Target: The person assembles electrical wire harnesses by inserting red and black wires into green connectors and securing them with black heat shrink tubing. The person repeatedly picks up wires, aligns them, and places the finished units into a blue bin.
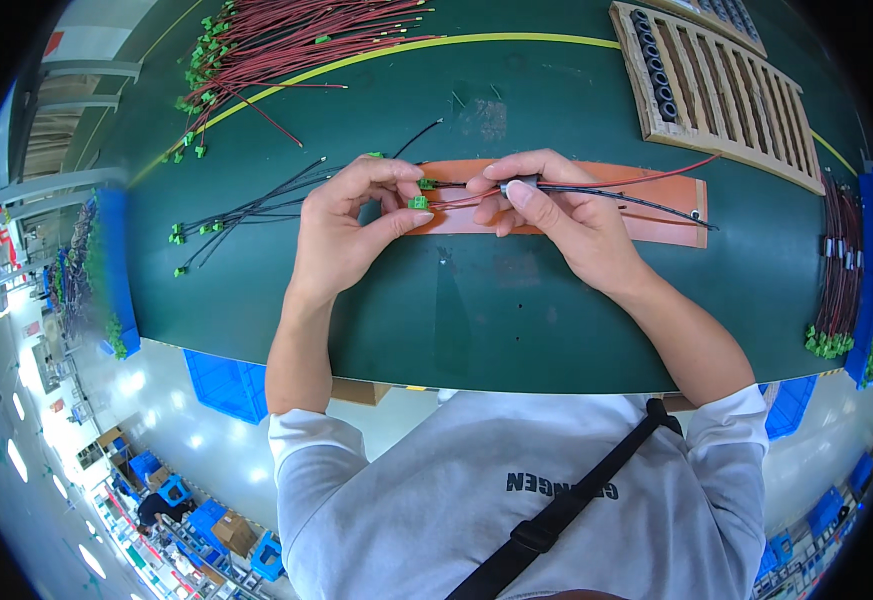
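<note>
My left hand (344, 225) is closed, its thumb and fingers pinching a green terminal connector (419, 202). A second green connector (426, 184) shows just above it, by the fingertips. Closed too, my right hand (568, 215) grips a dark grey ferrite core (522, 182) between thumb and fingers. A red wire (661, 178) and black wires (646, 198) stick out to the right of the core. Thinner wires run from the connectors toward it; my fingers hide part of them. Beneath both hands lies an orange strip board (671, 215) on the green table (406, 320).
Loose black wires (256, 205) with green connectors lie left of my hand. A pile of red wires (296, 45) is at the far left. A slotted tray (726, 90) holding several ferrite cores stands far right, with a wire bundle (841, 250) near the right edge.
</note>
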{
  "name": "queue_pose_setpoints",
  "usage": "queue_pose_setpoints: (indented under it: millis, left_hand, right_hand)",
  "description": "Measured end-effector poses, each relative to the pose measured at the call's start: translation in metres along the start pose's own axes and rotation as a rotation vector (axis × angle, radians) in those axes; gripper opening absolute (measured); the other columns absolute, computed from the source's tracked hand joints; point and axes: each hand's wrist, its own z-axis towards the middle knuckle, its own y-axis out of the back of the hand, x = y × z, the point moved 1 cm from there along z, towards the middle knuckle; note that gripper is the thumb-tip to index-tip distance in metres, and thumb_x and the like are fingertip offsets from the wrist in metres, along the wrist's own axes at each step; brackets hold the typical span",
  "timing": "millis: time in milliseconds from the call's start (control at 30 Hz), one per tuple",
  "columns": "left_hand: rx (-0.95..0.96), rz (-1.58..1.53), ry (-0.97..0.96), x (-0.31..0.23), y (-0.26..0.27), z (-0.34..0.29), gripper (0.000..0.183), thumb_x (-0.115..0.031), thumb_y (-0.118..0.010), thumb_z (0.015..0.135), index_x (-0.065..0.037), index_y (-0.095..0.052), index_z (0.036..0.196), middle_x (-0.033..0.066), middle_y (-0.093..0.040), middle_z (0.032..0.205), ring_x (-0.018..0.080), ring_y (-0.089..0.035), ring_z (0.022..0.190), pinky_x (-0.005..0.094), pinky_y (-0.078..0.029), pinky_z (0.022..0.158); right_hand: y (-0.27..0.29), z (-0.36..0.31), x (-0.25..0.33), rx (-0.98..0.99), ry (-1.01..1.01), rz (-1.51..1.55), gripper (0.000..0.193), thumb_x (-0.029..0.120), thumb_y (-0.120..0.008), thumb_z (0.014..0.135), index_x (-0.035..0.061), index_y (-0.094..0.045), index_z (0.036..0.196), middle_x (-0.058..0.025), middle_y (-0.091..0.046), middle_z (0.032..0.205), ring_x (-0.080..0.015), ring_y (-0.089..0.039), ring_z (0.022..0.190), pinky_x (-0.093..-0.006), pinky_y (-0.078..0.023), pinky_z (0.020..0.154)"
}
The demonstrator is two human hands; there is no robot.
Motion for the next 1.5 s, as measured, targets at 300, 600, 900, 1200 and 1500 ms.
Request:
queue_pose_setpoints:
  millis: [300, 600, 900, 1200, 1500]
  left_hand:
    - [0.014, 0.352, 0.015, -0.006, -0.011, 0.002, 0.048, 0.009, -0.080, 0.077, -0.003, -0.068, 0.122, 0.0074, -0.069, 0.102, 0.0167, -0.067, 0.092, 0.0298, -0.056, 0.081]
    - [-0.146, 0.607, -0.487, -0.007, -0.013, 0.002, 0.037, -0.005, -0.082, 0.081, -0.009, -0.076, 0.117, 0.0069, -0.068, 0.110, 0.0231, -0.064, 0.090, 0.0344, -0.053, 0.074]
    - [-0.043, 1.322, -1.075, -0.036, -0.030, 0.024, 0.037, -0.014, -0.069, 0.082, -0.002, -0.074, 0.116, 0.0091, -0.071, 0.120, 0.0195, -0.063, 0.081, 0.0315, -0.051, 0.067]
    - [-0.181, 1.405, -0.899, -0.029, 0.048, 0.031, 0.040, -0.003, -0.068, 0.075, 0.004, -0.073, 0.114, 0.0144, -0.071, 0.114, 0.0280, -0.070, 0.091, 0.0376, -0.060, 0.078]
    - [-0.185, 1.506, -0.634, -0.032, 0.071, 0.013, 0.036, 0.001, -0.069, 0.080, 0.004, -0.071, 0.116, 0.0137, -0.069, 0.111, 0.0279, -0.071, 0.094, 0.0364, -0.060, 0.079]
  right_hand:
    - [0.000, 0.003, -0.004, -0.053, 0.013, -0.086, 0.031, 0.015, -0.054, 0.110, 0.0020, -0.048, 0.137, -0.0093, -0.069, 0.115, -0.0117, -0.066, 0.096, -0.0258, -0.053, 0.081]
    - [-0.017, 0.006, 0.009, -0.071, -0.061, -0.428, 0.017, 0.011, -0.062, 0.104, -0.0015, -0.063, 0.115, -0.0081, -0.071, 0.089, -0.0136, -0.067, 0.079, -0.0301, -0.054, 0.069]
    - [-0.015, 0.009, 0.003, 0.005, 0.160, -0.683, 0.018, 0.014, -0.065, 0.102, -0.0012, -0.062, 0.111, -0.0175, -0.069, 0.084, -0.0291, -0.069, 0.075, -0.0396, -0.054, 0.071]
    - [-0.016, 0.005, 0.008, 0.023, -0.007, -0.683, 0.027, 0.027, -0.059, 0.107, 0.0005, -0.061, 0.102, -0.0128, -0.066, 0.077, -0.0258, -0.064, 0.069, -0.0367, -0.049, 0.065]
    - [-0.014, 0.003, 0.010, -0.021, 0.008, -0.698, 0.027, 0.026, -0.058, 0.106, -0.0002, -0.065, 0.102, -0.0155, -0.066, 0.080, -0.0290, -0.064, 0.072, -0.0402, -0.048, 0.067]
